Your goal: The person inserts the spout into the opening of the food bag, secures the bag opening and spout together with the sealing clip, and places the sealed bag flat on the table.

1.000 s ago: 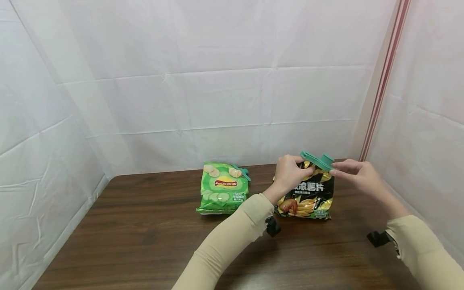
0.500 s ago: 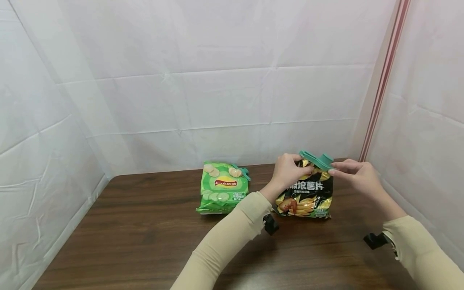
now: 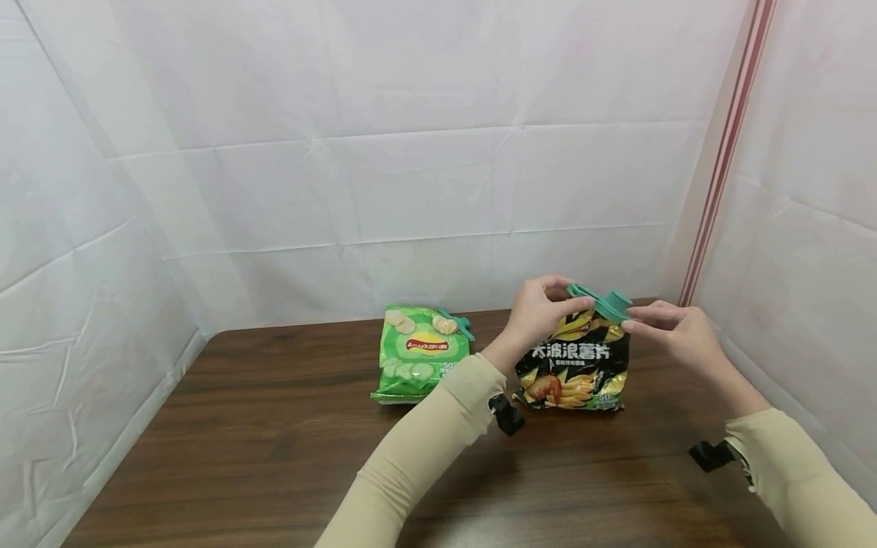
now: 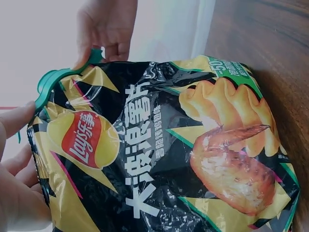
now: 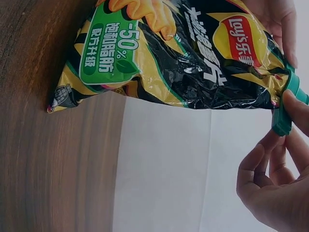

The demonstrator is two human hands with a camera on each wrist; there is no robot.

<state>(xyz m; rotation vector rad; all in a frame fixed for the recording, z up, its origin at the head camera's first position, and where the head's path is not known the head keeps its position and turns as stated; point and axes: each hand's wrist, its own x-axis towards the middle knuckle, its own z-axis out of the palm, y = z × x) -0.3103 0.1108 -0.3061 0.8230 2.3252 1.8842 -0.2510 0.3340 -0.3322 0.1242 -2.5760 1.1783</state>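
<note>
A black and gold bag of potato chips (image 3: 575, 373) stands upright on the table, its top edge in a teal bag clip (image 3: 612, 304) that has a round spout. My left hand (image 3: 537, 313) pinches the clip toward its left end, thumb in front. In the left wrist view, that thumb (image 4: 17, 118) touches the clip (image 4: 48, 82) while other fingers lie behind the bag's top corner. My right hand (image 3: 678, 329) pinches the clip's right end between thumb and fingers. In the right wrist view, the clip (image 5: 282, 113) crosses the gathered bag mouth.
A green chip bag (image 3: 411, 354) lies to the left, with another teal clip (image 3: 464, 327) at its upper right corner. Behind the dark wooden table (image 3: 274, 426) hangs a white sheet (image 3: 411, 190), and a white sheet also stands close on the right.
My left hand has shifted from the bag's upper front up to the clip, its thumb now on the clip. The bag's front shows more. My right hand has barely moved.
</note>
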